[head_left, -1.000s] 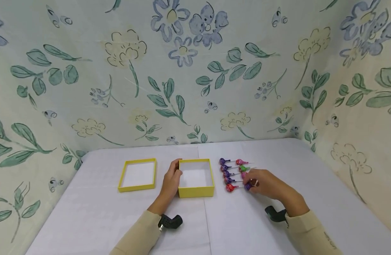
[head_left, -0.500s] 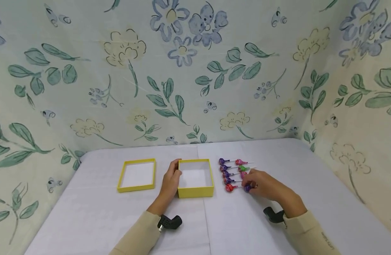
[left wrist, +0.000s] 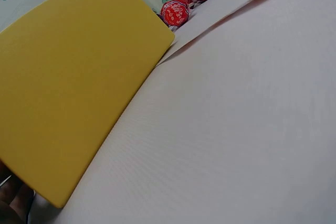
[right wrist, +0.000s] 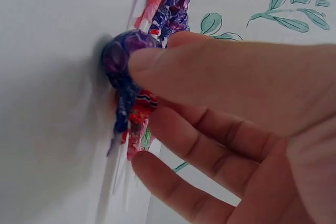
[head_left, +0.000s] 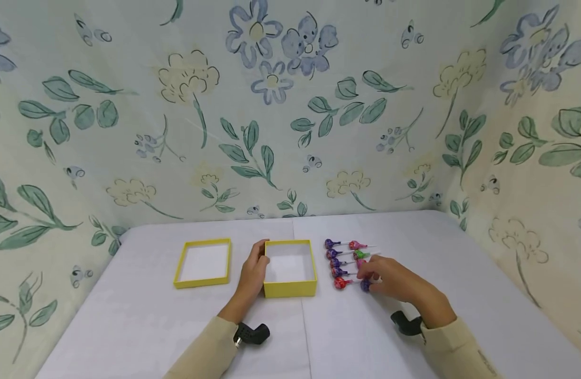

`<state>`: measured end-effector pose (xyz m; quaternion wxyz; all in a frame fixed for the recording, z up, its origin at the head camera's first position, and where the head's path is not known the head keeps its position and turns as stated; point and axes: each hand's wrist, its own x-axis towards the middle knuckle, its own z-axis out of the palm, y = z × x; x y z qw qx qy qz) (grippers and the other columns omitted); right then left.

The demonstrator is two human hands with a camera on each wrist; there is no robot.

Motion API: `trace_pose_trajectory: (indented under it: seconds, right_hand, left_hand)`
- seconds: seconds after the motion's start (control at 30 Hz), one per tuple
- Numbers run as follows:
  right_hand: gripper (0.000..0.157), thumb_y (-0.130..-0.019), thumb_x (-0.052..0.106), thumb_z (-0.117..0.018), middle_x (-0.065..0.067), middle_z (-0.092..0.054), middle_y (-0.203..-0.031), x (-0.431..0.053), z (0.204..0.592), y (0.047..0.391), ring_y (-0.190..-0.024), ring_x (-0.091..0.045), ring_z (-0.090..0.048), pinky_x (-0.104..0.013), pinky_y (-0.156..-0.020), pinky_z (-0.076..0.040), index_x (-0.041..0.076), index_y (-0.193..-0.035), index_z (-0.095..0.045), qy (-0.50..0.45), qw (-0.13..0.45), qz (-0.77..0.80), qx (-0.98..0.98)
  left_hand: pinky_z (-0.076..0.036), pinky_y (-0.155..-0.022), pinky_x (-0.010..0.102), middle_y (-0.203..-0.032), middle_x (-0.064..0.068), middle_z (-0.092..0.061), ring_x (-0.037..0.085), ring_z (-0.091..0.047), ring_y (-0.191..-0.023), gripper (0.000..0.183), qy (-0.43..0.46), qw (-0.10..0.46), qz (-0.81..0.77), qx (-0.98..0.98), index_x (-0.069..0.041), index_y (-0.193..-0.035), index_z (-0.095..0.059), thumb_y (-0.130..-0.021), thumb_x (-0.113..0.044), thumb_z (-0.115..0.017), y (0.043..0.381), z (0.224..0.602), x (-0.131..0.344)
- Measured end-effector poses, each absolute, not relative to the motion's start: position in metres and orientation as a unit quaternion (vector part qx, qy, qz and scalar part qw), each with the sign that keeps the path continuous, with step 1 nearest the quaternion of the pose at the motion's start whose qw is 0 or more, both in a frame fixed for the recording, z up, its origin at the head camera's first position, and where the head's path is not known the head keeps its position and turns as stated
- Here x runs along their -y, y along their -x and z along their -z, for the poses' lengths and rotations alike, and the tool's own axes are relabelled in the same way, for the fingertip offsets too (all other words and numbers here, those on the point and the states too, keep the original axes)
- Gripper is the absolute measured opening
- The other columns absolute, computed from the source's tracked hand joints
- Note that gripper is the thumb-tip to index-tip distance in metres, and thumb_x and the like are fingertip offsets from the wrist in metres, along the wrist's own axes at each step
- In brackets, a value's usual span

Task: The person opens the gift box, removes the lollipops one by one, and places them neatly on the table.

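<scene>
My left hand [head_left: 253, 271] holds the left wall of an open yellow box [head_left: 290, 289] with a white inside, thumb at the rim. In the left wrist view the outer wall of the box [left wrist: 84, 77] fills the left half. To the right of the box, my right hand [head_left: 390, 276] pinches the round head of a purple-wrapped lollipop [right wrist: 118, 59] between thumb and index finger; its other fingers are spread loosely. This lollipop is the nearest in the right-hand column, beside a red lollipop [head_left: 340, 283]. The hand partly covers a pink lollipop [head_left: 361, 263] behind it.
Several purple lollipops [head_left: 335, 262] lie in the left column, sticks pointing right. A green lollipop [head_left: 360, 255] and another pink one lie farther back on the right. The yellow-rimmed lid [head_left: 202, 282] lies left of the box. A flowered cloth [head_left: 290, 131] hangs behind the white table.
The head view has tilted slightly, so everything sits a little lower. Both hands stay almost where they were: left at the box, right at the purple lollipop.
</scene>
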<state>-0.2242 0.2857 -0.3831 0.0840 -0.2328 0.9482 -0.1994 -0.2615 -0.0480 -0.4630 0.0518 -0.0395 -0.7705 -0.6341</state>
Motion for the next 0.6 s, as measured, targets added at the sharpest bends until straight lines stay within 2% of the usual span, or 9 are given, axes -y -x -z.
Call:
trace_pose_trajectory:
  seconds: [0.13, 0.23, 0.43, 0.6]
  right_hand:
    - [0.024, -0.081, 0.003, -0.073, 0.004, -0.059, -0.090, -0.285, 0.383, 0.223, -0.085, -0.015, -0.055, -0.036, -0.077, -0.053, 0.014, -0.103, -0.072, 0.217, 0.079, 0.201, -0.952]
    - [0.025, -0.081, 0.007, -0.074, 0.004, -0.059, -0.091, -0.284, 0.384, 0.223, -0.085, -0.015, -0.056, -0.034, -0.076, -0.055, 0.013, -0.105, -0.072, 0.213, 0.051, 0.199, -0.955]
    - [0.027, -0.081, 0.012, -0.076, -0.004, -0.063, -0.101, -0.283, 0.384, 0.221, -0.091, -0.022, -0.061, -0.037, -0.077, -0.056, 0.014, -0.107, -0.071, 0.224, -0.077, 0.200, -0.951]
    - [0.034, -0.080, 0.019, -0.079, -0.006, -0.062, -0.105, -0.279, 0.382, 0.219, -0.098, -0.025, -0.061, -0.043, -0.080, -0.056, 0.013, -0.111, -0.069, 0.205, -0.174, 0.191, -0.944]
  left_hand:
    - [-0.036, -0.105, 0.047, -0.141, 0.007, -0.049, 0.026, -0.047, -0.126, 0.050, 0.041, 0.050, 0.637, 0.768, -0.014, -0.143, -0.042, -0.093, -0.013, -0.039, 0.261, 0.465, 0.047]
    - [-0.035, -0.106, 0.049, -0.142, 0.009, -0.048, 0.028, -0.046, -0.127, 0.050, 0.047, 0.050, 0.642, 0.764, -0.014, -0.143, -0.042, -0.093, -0.012, -0.039, 0.260, 0.464, 0.047]
    - [-0.032, -0.109, 0.049, -0.144, 0.011, -0.044, 0.028, -0.042, -0.131, 0.050, 0.042, 0.047, 0.653, 0.755, -0.014, -0.145, -0.039, -0.095, -0.012, -0.039, 0.261, 0.459, 0.046]
    - [-0.031, -0.111, 0.046, -0.147, 0.010, -0.042, 0.026, -0.037, -0.136, 0.047, 0.060, 0.073, 0.637, 0.765, -0.012, -0.145, -0.039, -0.099, -0.016, -0.040, 0.263, 0.440, 0.050]
